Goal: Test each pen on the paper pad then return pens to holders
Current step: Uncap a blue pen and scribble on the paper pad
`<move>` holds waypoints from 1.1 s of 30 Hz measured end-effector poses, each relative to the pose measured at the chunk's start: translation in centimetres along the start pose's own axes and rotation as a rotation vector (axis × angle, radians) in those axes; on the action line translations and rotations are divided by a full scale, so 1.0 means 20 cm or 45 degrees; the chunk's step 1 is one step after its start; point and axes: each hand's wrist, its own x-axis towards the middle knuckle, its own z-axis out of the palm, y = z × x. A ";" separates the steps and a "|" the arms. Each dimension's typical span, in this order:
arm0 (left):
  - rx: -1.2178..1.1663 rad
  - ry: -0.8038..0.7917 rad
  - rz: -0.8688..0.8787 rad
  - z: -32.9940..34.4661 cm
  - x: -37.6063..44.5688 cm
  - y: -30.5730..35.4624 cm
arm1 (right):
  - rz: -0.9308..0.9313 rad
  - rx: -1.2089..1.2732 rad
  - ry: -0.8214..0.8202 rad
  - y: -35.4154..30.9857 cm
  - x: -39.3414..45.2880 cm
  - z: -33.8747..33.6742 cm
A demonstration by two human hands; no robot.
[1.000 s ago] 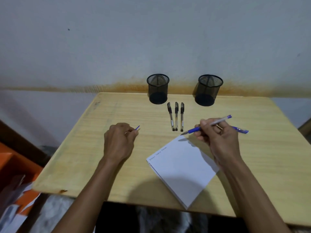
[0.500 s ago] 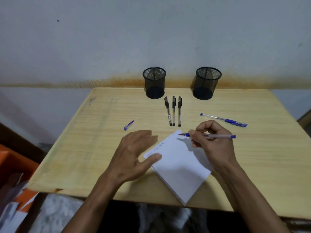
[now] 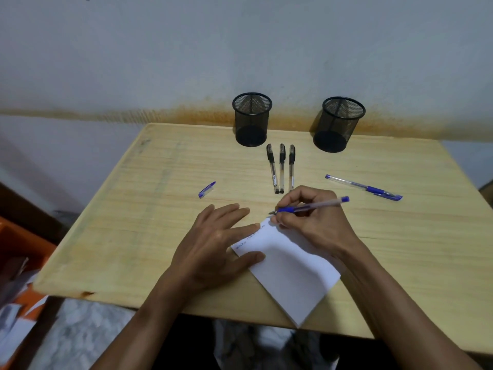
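A white paper pad [image 3: 290, 271] lies turned at an angle near the table's front edge, with faint blue writing along its upper left side. My left hand [image 3: 213, 244] lies flat with straight fingers on the pad's left corner. My right hand [image 3: 312, 217] grips an uncapped blue pen [image 3: 309, 207], its tip just above the pad's top corner. The pen's blue cap [image 3: 207, 189] lies loose on the table to the left. A second blue pen [image 3: 364, 187], capped, lies to the right. Three black pens [image 3: 281, 168] lie side by side behind the pad.
Two black mesh holders stand at the back of the wooden table [image 3: 133, 209], the left holder [image 3: 251, 119] and the right holder [image 3: 338, 124], both showing nothing inside. A wall rises right behind them. Orange bins with papers [image 3: 18, 263] sit on the floor at left.
My left hand put the blue cap down on the table and came to lie flat on the pad. My right hand lowered the pen from the air to the pad's top corner.
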 end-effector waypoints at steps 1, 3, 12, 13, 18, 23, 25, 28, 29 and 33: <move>0.004 0.003 0.004 0.00 0.00 0.00 | 0.000 -0.020 -0.009 0.01 0.01 0.01; -0.023 0.015 0.003 0.00 -0.01 0.00 | 0.011 -0.063 -0.007 0.03 0.01 0.01; -0.093 0.038 -0.033 -0.01 0.00 0.01 | -0.002 -0.064 -0.051 0.04 0.04 0.01; -0.087 0.027 -0.038 -0.01 0.00 0.01 | -0.014 -0.095 -0.067 0.03 0.05 0.01; -0.085 0.006 -0.031 -0.02 0.00 0.00 | -0.044 -0.136 -0.063 0.06 0.07 0.02; -0.070 -0.008 -0.013 -0.02 0.01 0.00 | -0.084 -0.189 -0.028 0.09 0.09 0.03; -0.074 -0.016 -0.012 -0.02 0.01 0.00 | -0.080 -0.185 -0.054 0.10 0.10 0.02; -0.076 -0.031 -0.019 -0.03 0.01 0.00 | -0.079 -0.181 -0.061 0.11 0.10 0.03; -0.078 -0.037 -0.020 -0.03 0.01 0.00 | -0.080 -0.182 -0.063 0.11 0.10 0.03; -0.084 -0.036 -0.017 -0.03 0.00 0.00 | -0.064 -0.200 -0.067 0.10 0.11 0.05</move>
